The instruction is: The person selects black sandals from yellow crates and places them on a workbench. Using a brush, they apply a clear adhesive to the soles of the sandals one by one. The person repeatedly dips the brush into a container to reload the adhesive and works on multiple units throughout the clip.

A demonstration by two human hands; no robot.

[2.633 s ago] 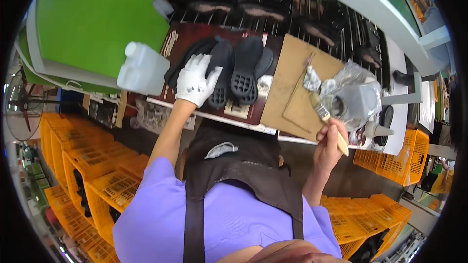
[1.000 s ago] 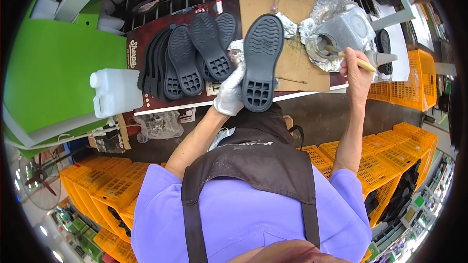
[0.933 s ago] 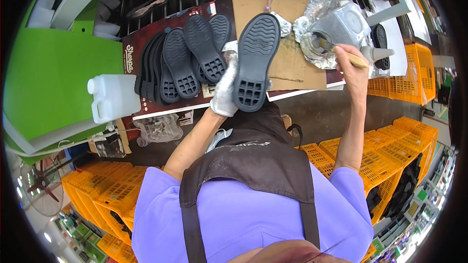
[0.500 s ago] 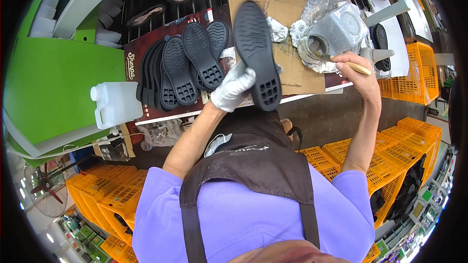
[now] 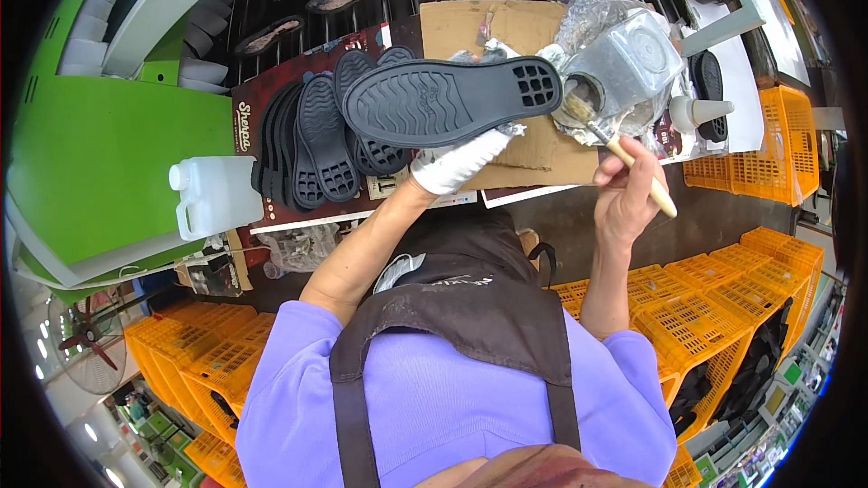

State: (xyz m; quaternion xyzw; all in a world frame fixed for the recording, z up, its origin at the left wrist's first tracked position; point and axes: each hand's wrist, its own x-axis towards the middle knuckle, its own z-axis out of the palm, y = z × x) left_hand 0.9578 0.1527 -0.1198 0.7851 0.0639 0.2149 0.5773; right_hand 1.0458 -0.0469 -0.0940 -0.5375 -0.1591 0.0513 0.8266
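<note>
A black shoe sole [image 5: 443,101] lies sideways in the air over the worktop, tread side up, its heel grid pointing right. My gloved left hand [image 5: 461,161] grips it from below, and the fingers are mostly hidden beneath it. In my bare right hand [image 5: 628,188] is a brush [image 5: 644,176] with a pale wooden handle, its bristles close to the heel end. Just beyond the bristles, a clear plastic jug [image 5: 630,59] lies on its side, wrapped in crumpled plastic, its mouth toward the brush. More black soles [image 5: 324,131] stand and lean together left of my left hand.
Brown cardboard [image 5: 533,146] covers part of the worktop. A white canister [image 5: 220,194] stands at the left beside a green machine [image 5: 117,163]. A nozzle-topped bottle [image 5: 701,113] is at the right. Further soles lie on a conveyor at the back; orange crates [image 5: 692,307] flank me.
My left hand has turned the sole from upright to sideways, heel end to the right. My right hand has come lower and left with the brush, away from the jug's mouth.
</note>
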